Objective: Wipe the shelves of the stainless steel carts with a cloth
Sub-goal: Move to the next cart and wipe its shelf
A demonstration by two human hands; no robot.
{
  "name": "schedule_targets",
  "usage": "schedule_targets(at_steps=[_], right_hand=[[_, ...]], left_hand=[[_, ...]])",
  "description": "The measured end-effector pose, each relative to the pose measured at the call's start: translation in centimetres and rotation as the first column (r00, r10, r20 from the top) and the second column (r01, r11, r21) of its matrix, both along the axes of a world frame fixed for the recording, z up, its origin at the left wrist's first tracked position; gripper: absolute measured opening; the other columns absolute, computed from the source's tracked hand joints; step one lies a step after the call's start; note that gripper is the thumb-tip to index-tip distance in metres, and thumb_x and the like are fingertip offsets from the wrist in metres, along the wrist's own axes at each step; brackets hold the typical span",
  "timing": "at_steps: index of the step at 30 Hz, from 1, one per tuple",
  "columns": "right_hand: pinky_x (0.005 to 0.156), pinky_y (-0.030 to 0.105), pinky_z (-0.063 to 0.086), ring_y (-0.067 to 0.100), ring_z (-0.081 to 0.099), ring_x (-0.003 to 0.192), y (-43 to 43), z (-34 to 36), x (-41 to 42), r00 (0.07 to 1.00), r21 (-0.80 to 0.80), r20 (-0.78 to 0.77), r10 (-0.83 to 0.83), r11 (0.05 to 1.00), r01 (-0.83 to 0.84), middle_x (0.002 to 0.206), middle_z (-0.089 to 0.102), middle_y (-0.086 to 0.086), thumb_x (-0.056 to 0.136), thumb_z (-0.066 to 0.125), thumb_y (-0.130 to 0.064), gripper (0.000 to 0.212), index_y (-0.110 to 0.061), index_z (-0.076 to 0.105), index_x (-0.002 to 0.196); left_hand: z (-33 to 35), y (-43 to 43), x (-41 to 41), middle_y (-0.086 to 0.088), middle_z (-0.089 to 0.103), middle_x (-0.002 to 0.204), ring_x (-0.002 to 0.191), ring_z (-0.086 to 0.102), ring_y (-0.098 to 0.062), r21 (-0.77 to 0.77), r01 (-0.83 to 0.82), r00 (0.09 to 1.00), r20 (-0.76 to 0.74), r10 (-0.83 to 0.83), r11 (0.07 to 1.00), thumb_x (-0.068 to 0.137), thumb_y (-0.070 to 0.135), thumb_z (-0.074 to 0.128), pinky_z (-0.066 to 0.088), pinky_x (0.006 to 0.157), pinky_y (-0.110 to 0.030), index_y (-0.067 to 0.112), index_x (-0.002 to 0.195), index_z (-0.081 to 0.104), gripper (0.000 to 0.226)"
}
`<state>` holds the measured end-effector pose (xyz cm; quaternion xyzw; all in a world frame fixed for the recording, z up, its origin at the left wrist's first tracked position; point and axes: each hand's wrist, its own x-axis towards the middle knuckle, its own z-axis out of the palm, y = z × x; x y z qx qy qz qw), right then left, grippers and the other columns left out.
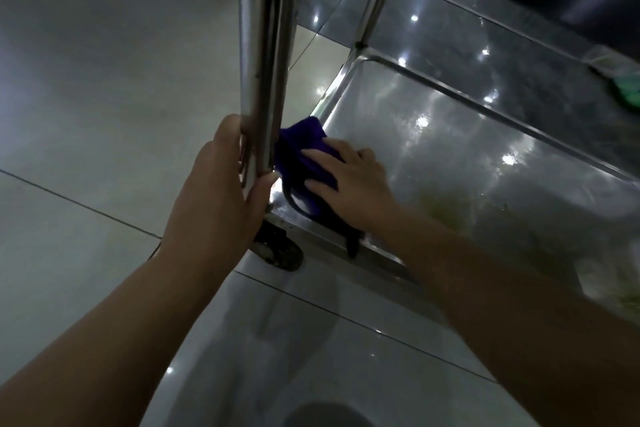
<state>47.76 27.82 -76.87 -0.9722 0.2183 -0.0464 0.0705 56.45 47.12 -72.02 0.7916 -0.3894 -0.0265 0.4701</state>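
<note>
Soft and limp, the blue cloth [300, 144] wants flat pressure mid-cloth: the right hand [351, 184] lays straight, parted fingers on it, while the left hand [216, 184] clamps its fingers round the cart post [263, 45].

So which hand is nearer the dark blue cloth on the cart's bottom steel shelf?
Right. The right hand presses flat on the dark blue cloth in the stainless steel shelf's corner; the left hand grips the shiny steel upright post beside it.

Dim, bluish scene, small white light reflections dotting the steel shelf [450, 135] and glossy floor tiles [104, 80], near-black upper right corner, soft blur at right edge, wide-angle stretching outward.
</note>
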Motion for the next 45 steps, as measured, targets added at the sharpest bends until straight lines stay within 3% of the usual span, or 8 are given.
schedule_targets(at_steps=[7, 13, 16, 20, 24, 32, 37, 45], right_hand=[[0.098, 0.050, 0.028, 0.041, 0.031, 0.119, -6.7, 0.5, -5.2, 0.666, 0.049, -0.074, -0.742, 0.665, 0.746, 0.148, 0.025, 0.005, 0.094, 0.038, -0.050, 0.048, -0.039, 0.031, 0.140], [0.099, 0.043, 0.036, 0.033, 0.032, 0.121, 1.3, 0.9, -7.7, 0.976, -0.014, -0.059, -0.207, 0.978, 0.207, 0.152, 0.023, -0.005, 0.095, 0.035, -0.054, 0.050, -0.045, 0.027, 0.143], [0.097, 0.038, 0.035, 0.029, 0.037, 0.117, 1.7, 1.1, -10.5, 0.999, 0.007, -0.019, -0.039, 0.999, 0.039, 0.150, 0.030, -0.009, 0.094, 0.040, -0.052, 0.048, -0.045, 0.033, 0.141], [0.101, 0.036, 0.027, 0.032, 0.038, 0.119, -3.1, 0.5, -13.1, 0.964, -0.033, -0.015, -0.267, 0.963, 0.266, 0.149, 0.033, -0.002, 0.095, 0.045, -0.046, 0.047, -0.042, 0.036, 0.141], [0.105, 0.046, 0.027, 0.039, 0.031, 0.127, -5.9, 0.6, -13.5, 0.642, 0.078, -0.006, -0.766, 0.640, 0.764, 0.151, 0.026, 0.004, 0.096, 0.040, -0.047, 0.050, -0.036, 0.030, 0.145], [0.098, 0.042, 0.035, 0.031, 0.046, 0.113, -4.2, 0.1, -17.1, 0.998, -0.037, 0.043, -0.054, 0.998, 0.055, 0.144, 0.043, 0.001, 0.092, 0.043, -0.047, 0.046, -0.036, 0.047, 0.137], [0.105, 0.052, 0.030, 0.042, 0.034, 0.127, -10.1, -0.2, -19.4, 0.588, 0.057, -0.004, -0.809, 0.587, 0.807, 0.147, 0.030, 0.009, 0.094, 0.042, -0.043, 0.049, -0.033, 0.035, 0.142], [0.098, 0.028, 0.022, 0.020, 0.031, 0.118, -3.7, 0.5, -18.6, 0.999, 0.085, -0.014, -0.044, 0.995, 0.045, 0.151, 0.029, -0.008, 0.090, 0.040, -0.054, 0.050, -0.048, 0.035, 0.139]], left_hand=[[0.1, -0.1, -0.7, -0.003, 0.051, 0.110, 0.090, 0.057, -0.018, -0.002, -0.050, 0.999, -0.002, 0.050, 0.999, 0.083, 0.022, 0.067, 0.055, 0.072, -0.037, 0.025, 0.124, 0.036, 0.051], [-1.0, 1.1, -2.5, -0.021, 0.039, 0.111, 0.097, 0.034, -0.032, -0.042, -0.189, 0.886, 0.424, 0.189, 0.981, 0.071, 0.008, 0.078, 0.044, 0.076, -0.043, 0.001, 0.121, 0.043, 0.062], [-1.8, 1.1, -4.9, -0.017, 0.047, 0.097, 0.085, 0.041, -0.030, -0.057, 0.080, 0.705, 0.709, -0.016, 0.995, 0.077, 0.006, 0.066, 0.036, 0.071, -0.035, 0.001, 0.095, 0.051, 0.025], [-2.7, -1.5, -6.4, -0.013, 0.063, 0.087, 0.077, 0.059, -0.029, 0.250, 0.294, 0.764, 0.519, -0.384, 0.923, 0.085, 0.011, 0.058, 0.051, 0.068, -0.043, 0.002, 0.091, 0.066, 0.013], [-3.9, -4.5, -7.7, -0.012, 0.066, 0.089, 0.079, 0.063, -0.029, 0.320, 0.333, 0.790, 0.419, -0.447, 0.887, 0.082, 0.006, 0.066, 0.049, 0.080, -0.036, 0.002, 0.087, 0.068, 0.007], [-4.7, -4.8, -8.1, -0.013, 0.071, 0.102, 0.095, 0.067, -0.031, 0.469, 0.277, 0.803, 0.367, -0.470, 0.839, 0.092, 0.025, 0.049, 0.052, 0.087, -0.042, 0.006, 0.097, 0.073, 0.031], [-4.8, -5.1, -8.9, -0.014, 0.069, 0.103, 0.092, 0.065, -0.035, 0.444, 0.236, 0.853, 0.331, -0.403, 0.864, 0.092, 0.019, 0.056, 0.049, 0.087, -0.042, 0.006, 0.100, 0.071, 0.022], [-4.7, -5.1, -9.0, -0.010, 0.065, 0.083, 0.074, 0.061, -0.030, 0.459, 0.203, 0.873, 0.314, -0.372, 0.865, 0.091, 0.023, 0.044, 0.048, 0.073, -0.038, 0.006, 0.087, 0.071, 0.032]])
